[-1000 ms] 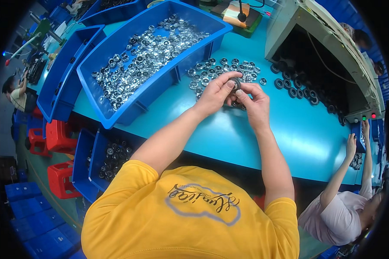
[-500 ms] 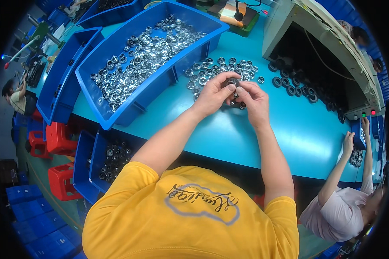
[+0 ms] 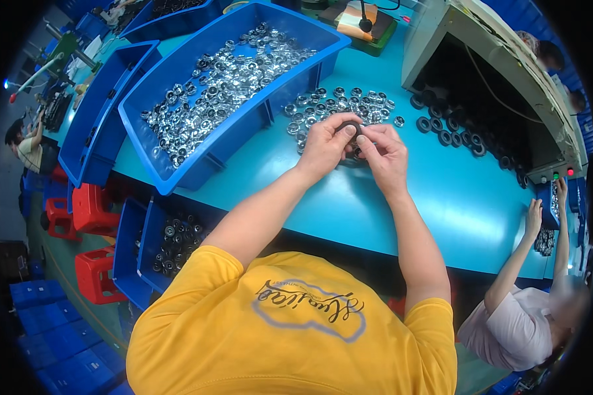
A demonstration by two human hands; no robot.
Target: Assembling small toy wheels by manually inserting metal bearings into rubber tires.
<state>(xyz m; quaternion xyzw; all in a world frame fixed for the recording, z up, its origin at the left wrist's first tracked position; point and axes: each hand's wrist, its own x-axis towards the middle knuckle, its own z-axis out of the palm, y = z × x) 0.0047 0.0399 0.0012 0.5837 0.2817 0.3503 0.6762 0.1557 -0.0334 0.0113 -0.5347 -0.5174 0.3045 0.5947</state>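
Over the teal tabletop, my two hands meet around one small black ring that looks like a rubber tyre. My left hand grips its left side, thumb on top. Thumb and fingers of my right hand pinch it from the right. My fingers cover much of the ring, so whether something sits inside it is unclear. Just beyond my hands lies a spread of shiny metal-looking round hubs. Farther right, a heap of loose black rings lies before a box-like machine opening.
A large blue bin of shiny hubs stands left of my hands, with a narrower blue bin beside it. The pale machine housing rises at the right. Red stools stand lower left. A co-worker reaches over the table at right.
My fingers have shifted slightly on the black ring, which is now tilted more upright between them. The view has moved very slightly; the piles look the same.
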